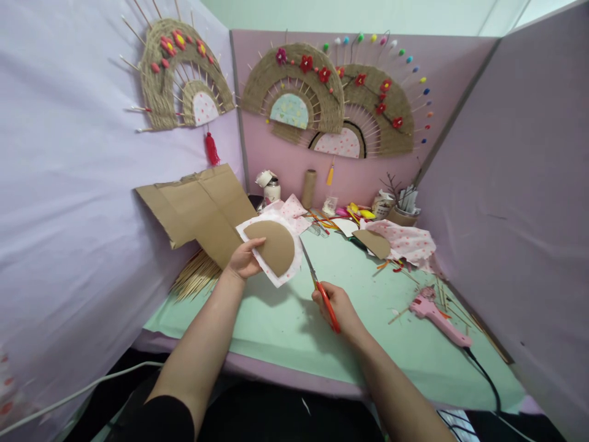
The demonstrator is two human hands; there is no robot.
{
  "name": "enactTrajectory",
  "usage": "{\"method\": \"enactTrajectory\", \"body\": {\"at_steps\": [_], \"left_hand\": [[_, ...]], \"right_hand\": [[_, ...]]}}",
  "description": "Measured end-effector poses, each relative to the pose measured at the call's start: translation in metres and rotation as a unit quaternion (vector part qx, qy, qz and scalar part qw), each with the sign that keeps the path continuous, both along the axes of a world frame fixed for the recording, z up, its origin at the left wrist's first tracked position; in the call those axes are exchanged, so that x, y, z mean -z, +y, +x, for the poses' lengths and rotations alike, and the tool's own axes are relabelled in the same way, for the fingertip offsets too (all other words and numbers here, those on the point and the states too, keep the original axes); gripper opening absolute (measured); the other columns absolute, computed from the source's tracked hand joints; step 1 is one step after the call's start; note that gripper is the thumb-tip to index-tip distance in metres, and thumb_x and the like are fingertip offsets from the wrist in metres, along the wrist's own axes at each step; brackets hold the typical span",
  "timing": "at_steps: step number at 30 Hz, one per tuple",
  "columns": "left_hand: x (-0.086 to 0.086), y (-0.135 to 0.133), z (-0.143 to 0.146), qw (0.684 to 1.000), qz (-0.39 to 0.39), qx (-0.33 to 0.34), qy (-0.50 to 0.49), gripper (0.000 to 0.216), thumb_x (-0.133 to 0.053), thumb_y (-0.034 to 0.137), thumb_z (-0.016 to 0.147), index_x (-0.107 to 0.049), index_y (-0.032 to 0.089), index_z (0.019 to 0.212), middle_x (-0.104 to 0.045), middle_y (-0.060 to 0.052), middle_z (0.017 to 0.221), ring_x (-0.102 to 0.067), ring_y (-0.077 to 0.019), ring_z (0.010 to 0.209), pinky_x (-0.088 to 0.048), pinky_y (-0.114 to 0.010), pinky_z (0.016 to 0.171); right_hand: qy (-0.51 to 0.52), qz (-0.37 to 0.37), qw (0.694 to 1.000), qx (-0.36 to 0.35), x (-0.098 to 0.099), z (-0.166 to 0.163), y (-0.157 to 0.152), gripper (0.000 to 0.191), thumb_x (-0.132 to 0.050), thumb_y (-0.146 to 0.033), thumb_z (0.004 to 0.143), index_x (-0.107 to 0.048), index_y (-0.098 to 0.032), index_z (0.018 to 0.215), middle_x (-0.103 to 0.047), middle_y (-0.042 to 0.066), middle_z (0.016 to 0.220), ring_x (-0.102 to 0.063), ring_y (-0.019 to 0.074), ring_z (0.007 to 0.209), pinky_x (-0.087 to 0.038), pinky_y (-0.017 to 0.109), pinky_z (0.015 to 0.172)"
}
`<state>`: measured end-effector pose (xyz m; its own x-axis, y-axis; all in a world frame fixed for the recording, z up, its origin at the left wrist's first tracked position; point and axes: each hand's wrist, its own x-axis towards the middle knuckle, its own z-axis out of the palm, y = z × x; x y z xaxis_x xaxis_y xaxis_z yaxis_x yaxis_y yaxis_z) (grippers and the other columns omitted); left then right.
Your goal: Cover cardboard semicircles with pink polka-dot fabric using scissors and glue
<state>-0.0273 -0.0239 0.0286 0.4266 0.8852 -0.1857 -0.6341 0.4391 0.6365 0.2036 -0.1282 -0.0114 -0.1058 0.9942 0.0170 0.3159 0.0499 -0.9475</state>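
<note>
My left hand [247,258] grips a brown cardboard half-disc [275,247] by its left side, the thumb lying on top. Behind the cardboard, a white polka-dot fabric [281,280] shows as a border all round it, with a pink dotted flap rising at the back. In my right hand [338,307] is a pair of scissors [324,299] with red handles. The blades point up and away, their tips close to the right edge of the fabric. Whether the tips touch the fabric I cannot tell.
Cardboard sheets [202,205] and bamboo sticks [197,276] lie at left. A pink glue gun [439,319] with a black cord rests at right. Dotted fabric [405,242] and another cardboard piece [375,243] lie behind it. Decorated twine fans [299,61] hang on the walls.
</note>
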Motion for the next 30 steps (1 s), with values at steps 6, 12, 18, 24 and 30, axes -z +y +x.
{"method": "enactTrajectory", "body": {"at_steps": [6,12,18,24,30], "left_hand": [[0.003,0.003,-0.006,1.000,0.003,0.029,-0.001,0.022,-0.050,0.015,0.077,-0.068,0.009,0.088,-0.074,-0.010,0.077,-0.070,-0.0253,0.084,-0.044,-0.043,0.097],[0.005,0.002,-0.008,0.999,0.021,0.045,0.023,0.022,-0.051,0.015,0.078,-0.069,0.008,0.087,-0.073,-0.012,0.080,-0.070,-0.0258,0.084,-0.043,-0.043,0.097],[0.005,0.003,-0.009,0.998,0.016,0.047,0.027,0.023,-0.050,0.017,0.078,-0.069,0.008,0.088,-0.073,-0.011,0.079,-0.070,-0.0247,0.082,-0.046,-0.041,0.095],[0.005,0.002,-0.010,0.998,0.011,0.056,0.032,0.024,-0.050,0.017,0.078,-0.069,0.008,0.091,-0.074,-0.010,0.077,-0.070,-0.0244,0.081,-0.048,-0.040,0.092],[0.007,0.002,-0.011,0.998,0.014,0.043,0.031,0.027,-0.050,0.014,0.078,-0.068,0.007,0.096,-0.074,-0.011,0.078,-0.070,-0.0246,0.083,-0.048,-0.039,0.091]], "right_hand": [[-0.017,0.011,0.999,-0.031,-0.001,0.000,-0.001,0.028,-0.047,-0.045,0.079,-0.050,-0.019,0.070,-0.037,-0.006,0.047,-0.034,0.0094,0.044,-0.027,0.022,0.044],[-0.027,0.037,0.998,-0.053,-0.004,0.002,-0.003,0.035,-0.046,-0.053,0.079,-0.053,-0.018,0.075,-0.038,-0.005,0.050,-0.036,0.0104,0.048,-0.029,0.022,0.046],[-0.036,0.035,0.997,-0.052,-0.007,0.001,-0.004,0.031,-0.048,-0.049,0.078,-0.051,-0.018,0.073,-0.038,-0.005,0.051,-0.033,0.0092,0.048,-0.027,0.021,0.044],[-0.024,0.008,0.999,-0.044,-0.007,0.000,-0.004,0.022,-0.049,-0.040,0.077,-0.046,-0.020,0.067,-0.039,-0.006,0.050,-0.036,0.0094,0.047,-0.030,0.021,0.046],[-0.022,-0.002,0.999,-0.030,-0.005,0.000,-0.003,0.021,-0.050,-0.036,0.074,-0.041,-0.021,0.063,-0.036,-0.007,0.047,-0.034,0.0086,0.045,-0.027,0.021,0.045]]}}
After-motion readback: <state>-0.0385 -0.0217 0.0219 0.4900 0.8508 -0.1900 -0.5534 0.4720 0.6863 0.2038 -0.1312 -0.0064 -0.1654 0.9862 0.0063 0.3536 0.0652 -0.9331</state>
